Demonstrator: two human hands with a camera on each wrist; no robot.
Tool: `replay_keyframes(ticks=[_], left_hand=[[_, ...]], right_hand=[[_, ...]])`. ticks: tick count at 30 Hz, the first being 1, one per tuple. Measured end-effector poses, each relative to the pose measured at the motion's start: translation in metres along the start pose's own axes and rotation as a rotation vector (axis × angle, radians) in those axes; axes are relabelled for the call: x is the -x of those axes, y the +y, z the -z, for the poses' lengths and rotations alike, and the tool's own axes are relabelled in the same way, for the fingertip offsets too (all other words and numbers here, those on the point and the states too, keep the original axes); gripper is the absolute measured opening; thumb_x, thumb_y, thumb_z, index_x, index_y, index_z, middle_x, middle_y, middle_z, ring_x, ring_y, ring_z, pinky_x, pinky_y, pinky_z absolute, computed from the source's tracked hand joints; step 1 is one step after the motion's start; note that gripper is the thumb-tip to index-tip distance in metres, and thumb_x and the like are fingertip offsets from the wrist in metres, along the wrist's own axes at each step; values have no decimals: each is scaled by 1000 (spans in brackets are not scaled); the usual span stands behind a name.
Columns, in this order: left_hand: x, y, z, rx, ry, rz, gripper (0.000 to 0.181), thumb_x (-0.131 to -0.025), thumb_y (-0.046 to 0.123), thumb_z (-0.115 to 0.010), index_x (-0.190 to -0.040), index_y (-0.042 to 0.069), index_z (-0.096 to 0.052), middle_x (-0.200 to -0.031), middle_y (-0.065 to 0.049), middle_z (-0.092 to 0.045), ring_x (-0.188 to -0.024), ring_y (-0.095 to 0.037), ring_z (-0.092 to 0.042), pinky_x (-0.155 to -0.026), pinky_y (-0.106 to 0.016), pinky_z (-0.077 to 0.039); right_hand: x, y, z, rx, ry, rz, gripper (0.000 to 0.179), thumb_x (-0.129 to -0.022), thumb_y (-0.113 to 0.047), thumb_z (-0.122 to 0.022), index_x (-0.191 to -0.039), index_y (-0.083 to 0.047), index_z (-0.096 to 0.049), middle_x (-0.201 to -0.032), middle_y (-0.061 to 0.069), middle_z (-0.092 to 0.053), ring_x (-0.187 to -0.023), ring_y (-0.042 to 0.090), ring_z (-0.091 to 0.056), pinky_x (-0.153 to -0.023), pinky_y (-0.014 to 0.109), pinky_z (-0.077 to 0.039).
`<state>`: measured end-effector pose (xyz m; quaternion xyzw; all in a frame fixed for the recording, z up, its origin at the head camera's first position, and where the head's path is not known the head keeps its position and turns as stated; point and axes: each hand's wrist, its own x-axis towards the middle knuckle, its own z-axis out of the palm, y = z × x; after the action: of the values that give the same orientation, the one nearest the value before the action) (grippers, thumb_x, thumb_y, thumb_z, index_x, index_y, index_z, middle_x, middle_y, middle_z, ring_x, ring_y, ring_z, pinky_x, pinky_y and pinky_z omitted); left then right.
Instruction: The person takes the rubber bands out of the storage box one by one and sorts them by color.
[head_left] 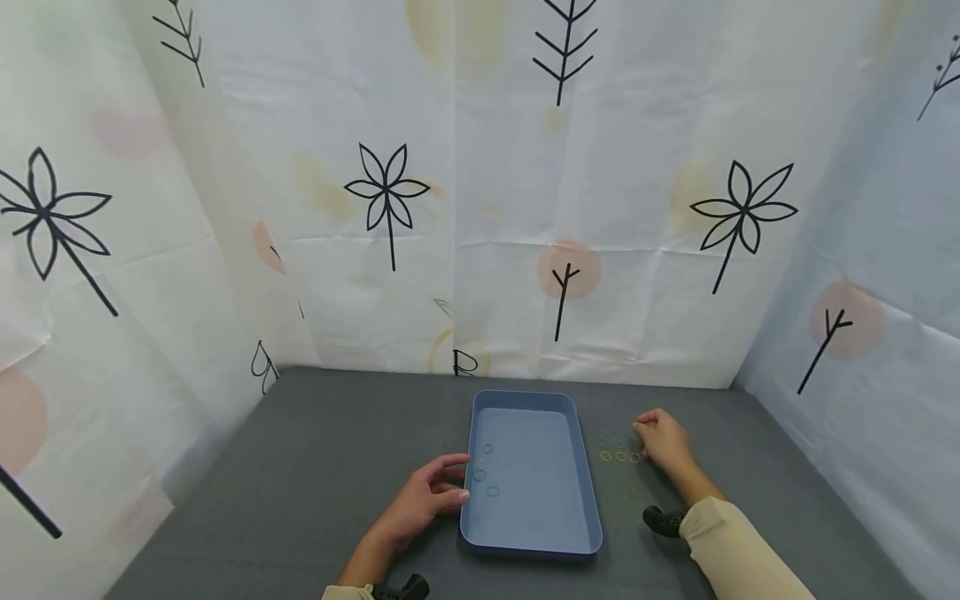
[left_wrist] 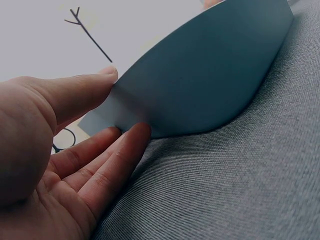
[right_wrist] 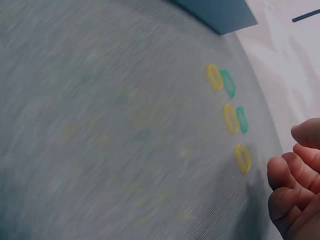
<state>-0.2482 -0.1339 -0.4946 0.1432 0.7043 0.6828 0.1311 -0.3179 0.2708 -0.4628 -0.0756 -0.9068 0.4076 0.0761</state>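
A shallow blue tray (head_left: 532, 533) lies on the grey table, with several small thin rings, such as this teal ring (head_left: 493, 492), near its left side. My left hand (head_left: 427, 493) touches the tray's left side. Its thumb (left_wrist: 90, 92) is at the rim and its fingertips are against the outer wall, fairly straight. To the right of the tray, my right hand (head_left: 666, 439) hovers over the table with bent fingers. Beside it are three yellow rings (right_wrist: 243, 172) and two green rings (right_wrist: 234, 93). I cannot tell whether its fingertips hold a ring.
The grey tabletop (head_left: 315, 483) extends around the tray. White patterned cloth (head_left: 495, 167) hangs behind and along both sides. Dark bands with a black device (head_left: 663, 522) sit at the wrists, next to pale sleeves (head_left: 738, 546).
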Motion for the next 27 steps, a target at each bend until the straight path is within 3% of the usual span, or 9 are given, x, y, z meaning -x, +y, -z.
replay_keyframes(ticks=[7,16,24,27], left_hand=[[1,0,1,-6,6,8,56,-89,9,-71,-140,4,-48,-123,-20,-56,-101,-27,-62,-81,-40,-55],[0,0,2,-5,5,9,56,-89,9,-70,-140,5,-48,-123,-20,-55,-101,-27,-62,-82,-40,-55],[-1,0,2,-8,4,10,56,-89,9,-71,-140,5,-48,-122,-20,-55,-101,-27,-63,-82,-40,-55],[-1,0,1,-12,4,11,56,-89,9,-71,-140,6,-48,-123,-19,-56,-101,-27,-63,-81,-41,-55]], right_hand=[[-9,-25,-7,27,-10,76,20,-96,-12,-57,-104,6,-57,-84,16,-62,-57,16,-57,-53,32,-46],[-16,-55,-23,7,5,87,17,-96,-14,-57,-102,2,-61,-91,20,-65,-59,17,-59,-54,32,-48],[-16,-76,-40,-15,21,104,14,-94,-14,-60,-97,-1,-63,-86,13,-67,-58,17,-58,-54,32,-47],[-14,-82,-48,5,26,119,13,-93,-13,-62,-96,-1,-64,-85,12,-66,-64,20,-60,-58,35,-48]])
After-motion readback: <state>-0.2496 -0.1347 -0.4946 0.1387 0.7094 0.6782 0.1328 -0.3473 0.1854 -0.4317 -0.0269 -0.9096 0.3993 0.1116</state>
